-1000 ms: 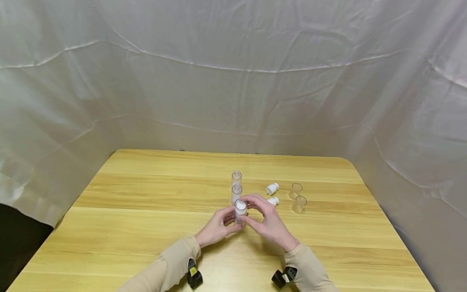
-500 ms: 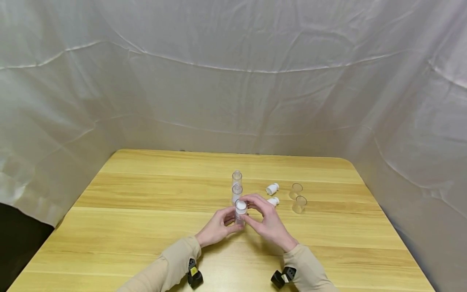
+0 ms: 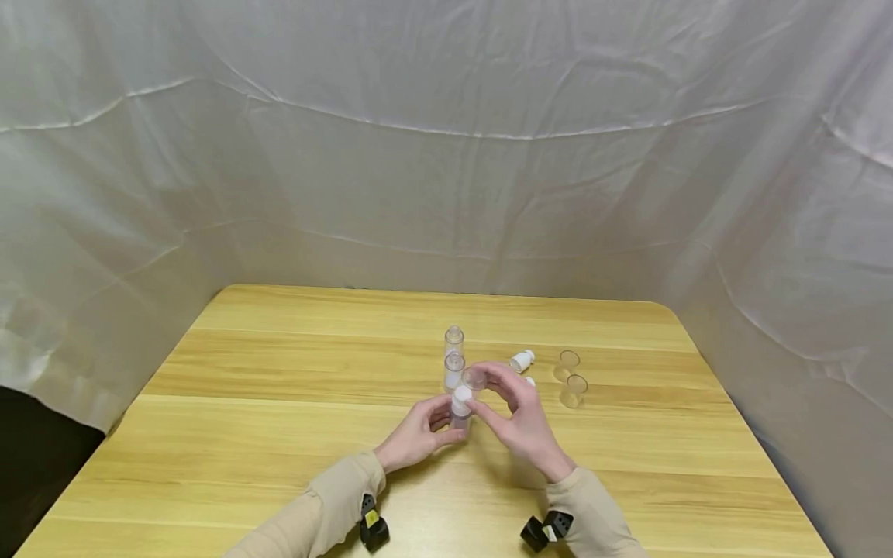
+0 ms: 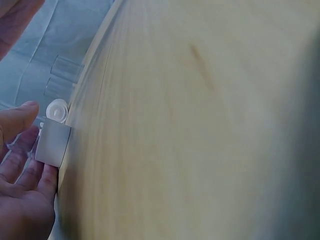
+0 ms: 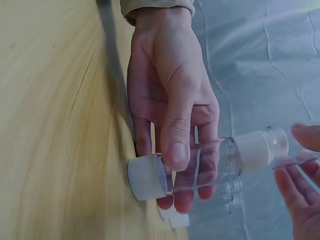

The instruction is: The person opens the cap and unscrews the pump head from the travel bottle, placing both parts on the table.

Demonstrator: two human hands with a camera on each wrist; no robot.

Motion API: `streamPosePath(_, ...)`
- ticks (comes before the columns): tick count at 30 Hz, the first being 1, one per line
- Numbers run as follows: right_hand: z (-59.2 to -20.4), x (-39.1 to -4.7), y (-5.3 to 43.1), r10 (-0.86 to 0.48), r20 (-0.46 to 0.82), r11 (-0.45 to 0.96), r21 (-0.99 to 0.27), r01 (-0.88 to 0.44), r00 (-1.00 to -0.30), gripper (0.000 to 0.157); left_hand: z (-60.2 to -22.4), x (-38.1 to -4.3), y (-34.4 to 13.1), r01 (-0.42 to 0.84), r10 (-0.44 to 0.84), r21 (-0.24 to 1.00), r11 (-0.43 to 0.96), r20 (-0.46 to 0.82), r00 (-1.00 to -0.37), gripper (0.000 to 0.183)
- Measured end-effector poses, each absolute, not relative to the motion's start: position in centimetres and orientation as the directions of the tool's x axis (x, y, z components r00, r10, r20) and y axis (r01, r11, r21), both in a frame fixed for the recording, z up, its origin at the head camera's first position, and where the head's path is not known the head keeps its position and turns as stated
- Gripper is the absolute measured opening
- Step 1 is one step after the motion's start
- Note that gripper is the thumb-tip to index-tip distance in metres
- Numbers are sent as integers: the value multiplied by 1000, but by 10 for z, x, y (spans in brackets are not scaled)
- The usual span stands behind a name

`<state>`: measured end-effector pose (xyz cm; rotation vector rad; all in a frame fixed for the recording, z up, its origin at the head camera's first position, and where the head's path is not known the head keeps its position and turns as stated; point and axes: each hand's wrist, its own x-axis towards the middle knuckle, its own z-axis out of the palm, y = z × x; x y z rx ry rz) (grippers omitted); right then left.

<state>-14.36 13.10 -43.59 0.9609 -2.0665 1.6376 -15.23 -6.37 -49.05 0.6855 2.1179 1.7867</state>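
Observation:
My left hand [image 3: 412, 435] grips a small clear bottle [image 3: 460, 422] low on its body. This bottle stands upright on the table, with a white base [image 5: 146, 177] and a white top [image 3: 461, 399]. Thumb and fingers wrap its clear middle in the right wrist view. With thumb and fingertips my right hand [image 3: 522, 422] pinches a clear cap [image 3: 474, 378], tilted just above and behind the white top. In the right wrist view, only the fingers [image 5: 295, 192] of the right hand show at the right edge. Two similar bottles [image 3: 454, 372] stand behind the held one.
Two white tops [image 3: 522, 361] lie on their sides right of the bottles, the nearer partly hidden by the right hand. Further right stand two clear caps [image 3: 573, 392]. The wooden table [image 3: 279, 372] is backed by a pale curtain [image 3: 446, 194].
My right hand has lifted the clear cap up and away from the white top, which it surrounded before. The left hand keeps its grip on the bottle, nearly still.

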Motion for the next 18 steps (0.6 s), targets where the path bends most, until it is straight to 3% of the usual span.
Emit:
streamPosePath(7,-431,-138,142,-176,694,38,-704,-709,-699,53,-490,-152,-64,182,526,973,142,82,-847,51)
streamPosePath(18,-441,-132,196,-53,582,506,-685,-524,-812,51,-490,-151,-62,172,525,974,146,71,-848,51)
